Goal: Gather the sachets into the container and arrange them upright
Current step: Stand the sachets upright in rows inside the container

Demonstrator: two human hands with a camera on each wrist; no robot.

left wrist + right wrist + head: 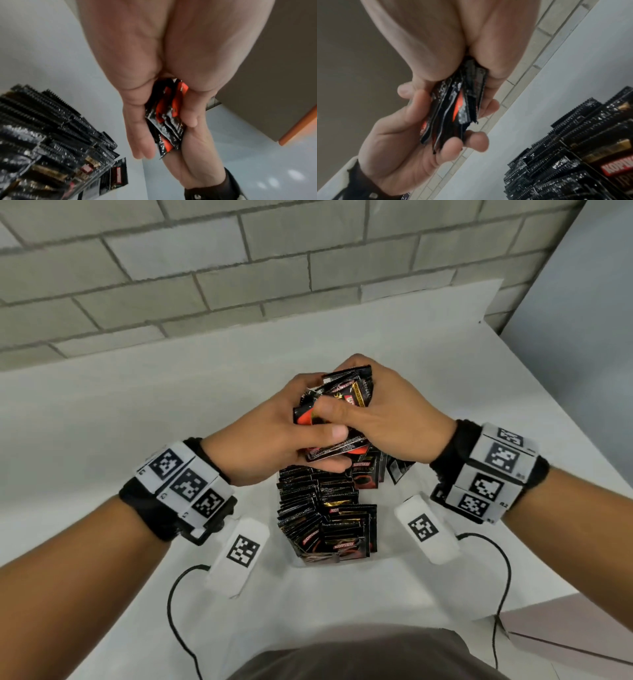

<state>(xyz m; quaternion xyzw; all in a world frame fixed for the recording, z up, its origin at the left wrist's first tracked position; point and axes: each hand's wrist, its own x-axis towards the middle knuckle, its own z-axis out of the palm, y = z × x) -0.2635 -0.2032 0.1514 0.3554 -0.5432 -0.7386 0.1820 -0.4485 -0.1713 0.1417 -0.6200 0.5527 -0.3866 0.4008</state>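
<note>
Both hands grip one bundle of black-and-red sachets [342, 395] above the far end of the container. My left hand [308, 440] holds it from the left with its thumb across the front; my right hand [346, 414] wraps it from the right. In the left wrist view, the bundle [166, 119] sits between my left fingers [137, 135] and thumb. The right wrist view has the bundle [453, 108] fanned out, with the left hand [399, 142] under it. Below, several rows of sachets [325, 508] stand upright in a clear container [329, 561].
One sachet [399, 469] leans at the far right of the rows; whether it is inside the container I cannot tell. White marker blocks with black cables lie left [239, 556] and right [426, 529] of the container. A brick wall [239, 268] backs the white table [102, 412].
</note>
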